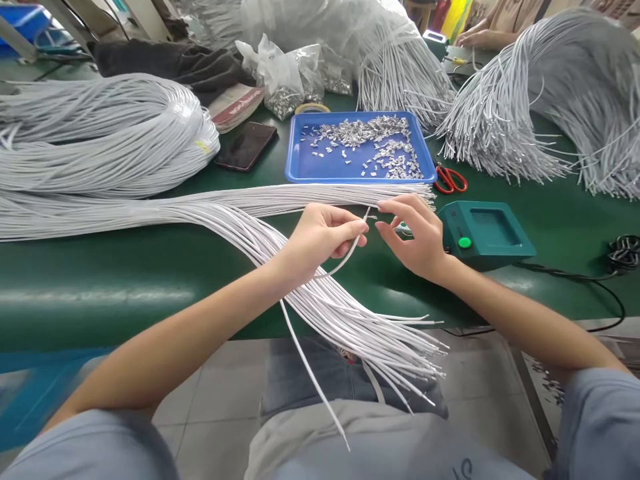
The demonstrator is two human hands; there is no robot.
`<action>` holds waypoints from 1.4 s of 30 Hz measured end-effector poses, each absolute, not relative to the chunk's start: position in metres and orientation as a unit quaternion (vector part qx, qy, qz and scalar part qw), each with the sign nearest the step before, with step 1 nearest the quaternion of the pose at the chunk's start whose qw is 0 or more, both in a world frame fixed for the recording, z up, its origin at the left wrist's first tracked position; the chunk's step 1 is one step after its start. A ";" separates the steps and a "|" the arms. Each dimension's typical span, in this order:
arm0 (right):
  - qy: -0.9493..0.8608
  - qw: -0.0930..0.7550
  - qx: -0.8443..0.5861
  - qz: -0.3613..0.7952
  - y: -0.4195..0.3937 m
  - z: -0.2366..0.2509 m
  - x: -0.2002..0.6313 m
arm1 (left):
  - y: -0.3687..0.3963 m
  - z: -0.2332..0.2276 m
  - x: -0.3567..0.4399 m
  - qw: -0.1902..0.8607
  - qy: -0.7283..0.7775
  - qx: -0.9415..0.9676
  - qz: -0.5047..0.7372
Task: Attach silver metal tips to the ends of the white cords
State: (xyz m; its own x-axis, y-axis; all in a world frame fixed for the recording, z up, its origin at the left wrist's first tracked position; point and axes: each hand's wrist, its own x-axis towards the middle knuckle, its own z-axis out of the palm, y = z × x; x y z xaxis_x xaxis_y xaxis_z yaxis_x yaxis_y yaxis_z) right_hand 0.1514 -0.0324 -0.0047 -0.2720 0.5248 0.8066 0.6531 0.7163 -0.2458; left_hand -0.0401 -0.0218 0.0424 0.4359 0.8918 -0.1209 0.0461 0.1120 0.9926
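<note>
green tabletop (100, 280) carries big bundles of white cords (100, 140) and a blue tray (295, 167) of small metal clips (380, 143) near the far edge. at the near edge, the left hand (320, 243) has its fingers clamped on one white cord (350, 250), tip up. the right hand (417, 233), fingers slightly apart, seems to bring a clip to this tip, beside a green machine (485, 230). i judge the fitting step; next it needs exact aiming.

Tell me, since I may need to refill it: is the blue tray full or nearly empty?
Partly filled. The blue tray holds small metal clips scattered over its far and right parts; bare blue floor shows along its left and near side.
</note>
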 end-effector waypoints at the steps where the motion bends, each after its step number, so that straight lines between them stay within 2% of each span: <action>1: -0.804 0.457 -0.363 -0.114 -0.031 -0.005 0.152 | -0.021 0.042 -0.040 0.642 0.408 0.563 0.325; 4: -0.821 0.414 -0.343 -0.192 -0.030 -0.002 0.154 | -0.020 0.039 -0.038 0.685 0.409 0.535 0.278; 8: -0.849 0.375 -0.319 -0.195 -0.029 0.001 0.157 | -0.019 0.038 -0.035 0.718 0.412 0.498 0.259; 11: -0.858 0.339 -0.369 -0.110 -0.031 0.003 0.156 | -0.019 0.038 -0.035 0.728 0.406 0.487 0.259; 14: -0.815 0.368 -0.445 0.036 -0.036 0.009 0.151 | -0.020 0.033 -0.034 0.702 0.387 0.538 0.260; 16: -0.742 0.412 -0.487 0.208 -0.040 0.015 0.146 | -0.017 0.027 -0.034 0.614 0.369 0.635 0.288; 17: -0.688 0.423 -0.496 0.318 -0.043 0.017 0.144 | -0.015 0.022 -0.035 0.537 0.354 0.698 0.316; 20: -0.490 0.393 -0.459 0.629 -0.048 0.024 0.137 | -0.005 0.008 -0.040 0.215 0.259 0.850 0.405; 21: -0.437 0.378 -0.437 0.689 -0.049 0.026 0.135 | -0.002 0.004 -0.041 0.134 0.222 0.876 0.407; 23: -0.401 0.367 -0.414 0.730 -0.048 0.029 0.134 | 0.002 0.000 -0.043 0.074 0.190 0.885 0.418; 25: -0.461 0.396 -0.445 0.658 -0.045 0.034 0.139 | 0.001 0.001 -0.041 0.138 0.234 0.858 0.435; 27: -0.573 0.420 -0.514 0.480 -0.040 0.040 0.151 | -0.003 0.005 -0.036 0.264 0.313 0.811 0.418; 28: -0.633 0.405 -0.548 0.367 -0.038 0.044 0.159 | -0.005 0.007 -0.033 0.326 0.343 0.787 0.395; 30: -0.721 0.305 -0.598 0.172 -0.036 0.050 0.178 | -0.006 0.011 -0.025 0.419 0.369 0.756 0.342; 31: -0.746 0.233 -0.613 0.118 -0.037 0.052 0.187 | -0.005 0.011 -0.022 0.450 0.367 0.747 0.323; 34: -0.778 0.047 -0.624 0.061 -0.041 0.051 0.202 | 0.004 0.007 -0.011 0.505 0.347 0.732 0.298; 36: -0.784 -0.023 -0.620 0.036 -0.043 0.047 0.203 | 0.010 0.001 -0.003 0.521 0.340 0.726 0.293; 42: -0.781 -0.064 -0.621 0.002 -0.039 0.045 0.194 | 0.014 -0.009 0.011 0.555 0.353 0.700 0.278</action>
